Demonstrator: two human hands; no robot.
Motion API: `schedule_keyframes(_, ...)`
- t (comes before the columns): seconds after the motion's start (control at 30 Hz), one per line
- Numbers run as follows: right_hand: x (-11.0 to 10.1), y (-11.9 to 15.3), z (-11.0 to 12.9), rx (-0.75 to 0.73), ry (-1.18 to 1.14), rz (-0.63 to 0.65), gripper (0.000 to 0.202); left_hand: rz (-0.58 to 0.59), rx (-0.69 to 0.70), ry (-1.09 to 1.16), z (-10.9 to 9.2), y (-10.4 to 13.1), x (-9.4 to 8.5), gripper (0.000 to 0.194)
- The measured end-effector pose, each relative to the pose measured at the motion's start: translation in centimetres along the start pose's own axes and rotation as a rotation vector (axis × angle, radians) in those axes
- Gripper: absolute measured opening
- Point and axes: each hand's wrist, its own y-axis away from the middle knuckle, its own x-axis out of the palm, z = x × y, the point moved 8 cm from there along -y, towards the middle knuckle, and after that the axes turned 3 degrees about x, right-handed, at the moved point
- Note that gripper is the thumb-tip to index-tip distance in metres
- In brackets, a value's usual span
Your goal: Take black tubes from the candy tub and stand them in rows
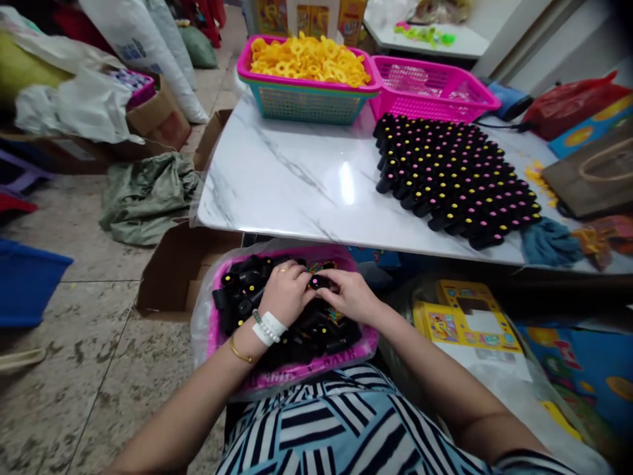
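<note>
Over a pink basket [368, 343] on my lap, both hands meet around a small black cylinder [315, 282] with a pink dot on its end. My right hand [347, 292] pinches it between thumb and fingers. My left hand [287, 290], fingers curled, grips it from the other side; its fingertips are partly hidden. Many loose black cylinders [247, 307] with yellow dots fill the basket below my hands. Small multicoloured pieces [335, 315] show among them, too small to name.
On the marble-patterned table [277, 178] stand rows of black cylinders [455, 175] with pink and yellow dots. Behind them are a basket of yellow ring-shaped pieces [309, 59] and a pink basket [430, 99]. An open cardboard box [168, 277] lies left of my lap.
</note>
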Motion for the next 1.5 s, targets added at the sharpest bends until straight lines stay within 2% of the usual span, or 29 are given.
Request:
schedule_keyframes(0.13,2.5,-3.2,-2.2,0.206,0.419,0.194,0.028,0.125,-0.048,-0.208,0.9,-0.1,1.4,0.05)
schedule_keyframes(0.27,6.0,-5.2,-3.1,0.299,0.502,0.287,0.012,0.212,-0.031,-0.238,0.6,0.7,3.0,0.036)
schedule_keyframes(0.37,7.3,-5.9,-3.5,0.32,0.474,0.276,0.013,0.219,-0.05,-0.264,0.9,1.0,2.9,0.025)
schedule_keyframes(0.47,6.3,-5.5,-3.7,0.318,0.425,0.18,0.025,0.209,-0.062,-0.257,1.4,1.4,2.5,0.023)
schedule_keyframes(0.57,4.4,-3.5,-3.7,0.278,0.246,0.034,0.035,0.183,-0.069,-0.218,1.8,1.6,2.1,0.025)
schedule_keyframes(0.67,3.1,-1.0,-3.2,0.146,-0.255,-0.083,0.039,0.179,-0.091,-0.168,2.0,1.3,1.8,0.024)
schedule_keyframes(0.73,2.7,0.4,-3.1,0.084,-0.528,-0.1,0.037,0.183,-0.107,-0.173,2.0,0.7,1.6,0.025)
schedule_keyframes(0.8,2.6,1.0,-3.3,0.076,-0.638,-0.104,0.034,0.194,-0.1,-0.212,1.6,-0.2,1.6,0.026)
schedule_keyframes(0.9,2.2,1.2,-3.2,0.087,-0.617,-0.11,0.035,0.253,-0.075,-0.25,1.2,-1.8,2.6,0.028)
schedule_keyframes(1.0,-0.1,1.8,-2.0,0.047,-0.403,-0.199,0.033,0.337,-0.079,-0.264,1.5,-2.9,4.3,0.028)
schedule_keyframes(1.13,-6.8,4.4,-0.5,-0.035,-0.11,-0.525,0.028,0.36,-0.066,-0.297,1.9,-3.6,5.3,0.025)
schedule_keyframes(1.2,-10.8,6.2,-1.5,0.027,-0.014,-0.756,0.028,0.347,-0.069,-0.314,1.9,-3.9,5.4,0.023)
schedule_keyframes(1.3,-15.8,8.5,-4.4,0.206,0.188,-1.058,0.027,0.319,-0.058,-0.347,1.7,-4.3,5.5,0.02)
schedule_keyframes(1.37,-17.8,8.8,-6.3,0.294,0.312,-1.138,0.025,0.296,-0.035,-0.369,1.5,-4.6,5.6,0.019)
schedule_keyframes(1.5,-19.5,7.5,-9.0,0.367,0.414,-1.12,0.021,0.271,-0.006,-0.352,1.4,-4.7,5.8,0.019)
